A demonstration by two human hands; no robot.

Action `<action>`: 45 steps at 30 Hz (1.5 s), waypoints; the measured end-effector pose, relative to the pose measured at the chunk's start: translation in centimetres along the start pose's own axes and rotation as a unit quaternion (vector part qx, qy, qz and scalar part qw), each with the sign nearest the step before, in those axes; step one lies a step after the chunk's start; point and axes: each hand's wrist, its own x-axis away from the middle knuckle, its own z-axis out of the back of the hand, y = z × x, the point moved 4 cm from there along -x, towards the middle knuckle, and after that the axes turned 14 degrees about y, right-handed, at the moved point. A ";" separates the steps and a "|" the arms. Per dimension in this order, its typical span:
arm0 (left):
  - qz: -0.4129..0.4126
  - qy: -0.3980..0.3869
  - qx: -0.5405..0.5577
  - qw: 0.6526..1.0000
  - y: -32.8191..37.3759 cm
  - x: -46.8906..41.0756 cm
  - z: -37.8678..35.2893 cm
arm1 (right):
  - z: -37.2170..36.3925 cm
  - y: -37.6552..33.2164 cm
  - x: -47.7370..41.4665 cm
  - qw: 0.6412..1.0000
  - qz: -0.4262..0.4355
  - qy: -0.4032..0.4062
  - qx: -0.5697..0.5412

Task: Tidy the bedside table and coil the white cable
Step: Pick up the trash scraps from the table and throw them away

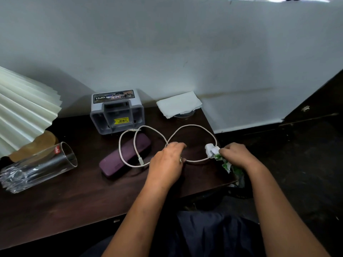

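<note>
My left hand (168, 160) is closed on the white cable (193, 127) at the spot where it crosses itself, mid-table (74, 197), fingers curled down over the crossing. The cable lies in a figure-eight: one loop runs left over the purple case (118, 158), w/ a connector end resting on the case's near side and another end up by the grey box (117, 112); the other loop swings right toward my right hand (234, 154). Right hand is fisted around crumpled trash, a white paper wad (211, 150) & a green-and-white wrapper (227, 165), at the table's right edge. The cable's right loop passes just beside the wad; can't tell if it's touching.

A clear glass (46, 164) w/ a red label lies on its side at the left, mouth pointing right, just in front of the lamp's amber base (37, 143) & pleated shade (24, 108). A folded white tissue (179, 104) sits at the back over some round thing, next to the wall (167, 52). The grey box is behind the case, label reading upside down.
</note>
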 end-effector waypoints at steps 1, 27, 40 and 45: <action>-0.016 -0.014 0.000 1.000 0.5 0.1 -0.7 | -0.1 0.0 0.1 1.000 0.000 -0.004 -0.005; 0.125 -0.079 0.125 0.981 3.5 -2.1 -5.4 | -2.8 -2.9 -0.3 0.978 0.197 0.006 0.069; 0.181 0.057 0.256 0.948 4.3 -2.5 -3.4 | 1.0 -0.7 -0.1 0.969 0.093 0.104 -0.205; 0.285 0.057 0.482 0.827 8.8 -2.7 -3.7 | 0.7 0.5 1.4 0.876 -0.056 0.110 -0.467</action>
